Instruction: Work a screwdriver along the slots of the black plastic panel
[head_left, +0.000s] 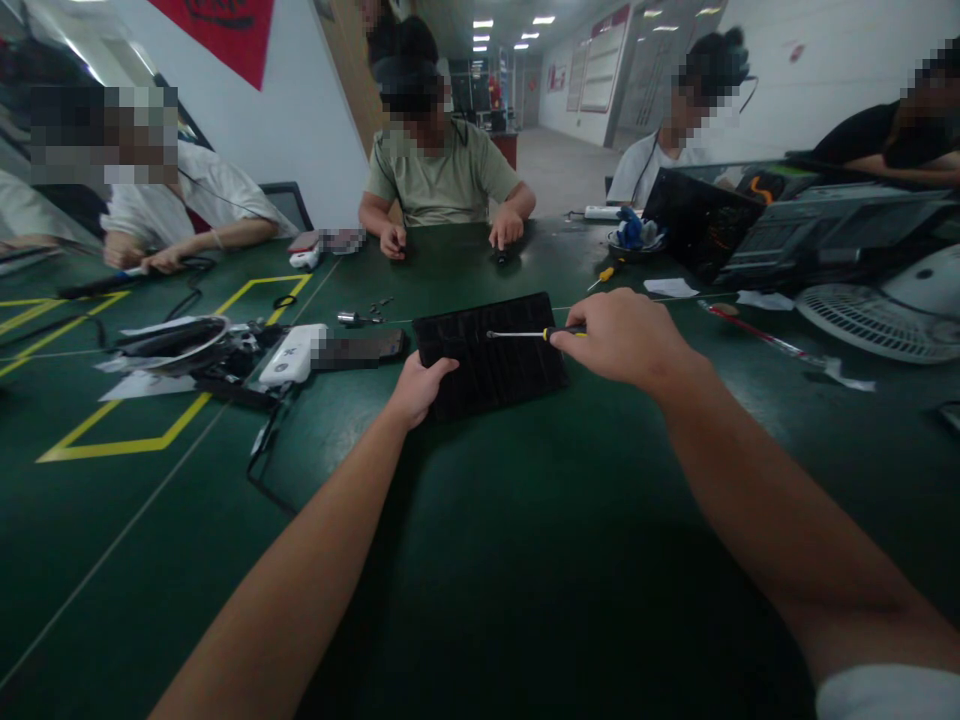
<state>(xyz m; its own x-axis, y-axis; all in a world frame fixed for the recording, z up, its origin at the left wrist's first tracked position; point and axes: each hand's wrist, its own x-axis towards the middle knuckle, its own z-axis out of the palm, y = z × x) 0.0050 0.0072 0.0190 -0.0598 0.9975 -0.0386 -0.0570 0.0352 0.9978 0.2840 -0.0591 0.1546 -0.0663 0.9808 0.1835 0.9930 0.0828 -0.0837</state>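
**Driver over the black panel, both hands loaded**

Step in hand looks like screwdriver work on the ribbed black panel [517, 375], which sits mid-table in front of the wearer. Left hand [418, 388] is clamped on the panel's left edge, thumb on the upper face. Right hand [630, 335] has thumb and fingers pinched on the handle of the screwdriver [521, 334]; the shaft lies nearly flat across the panel, pointing left. Can't tell if the tip touches.

My read: next move calls for a steady left grip and a steeper shaft, if the tip is to seat squarely.

Containers: a small bowl [634, 254] beyond the right hand holds blue-and-white stuff, type unclear. At left, a round pale-rimmed container [161, 373] holds dark items, too jumbled to name.

Loose metal bits [379, 306] lie on the table [525, 550], beyond the phone [364, 348].
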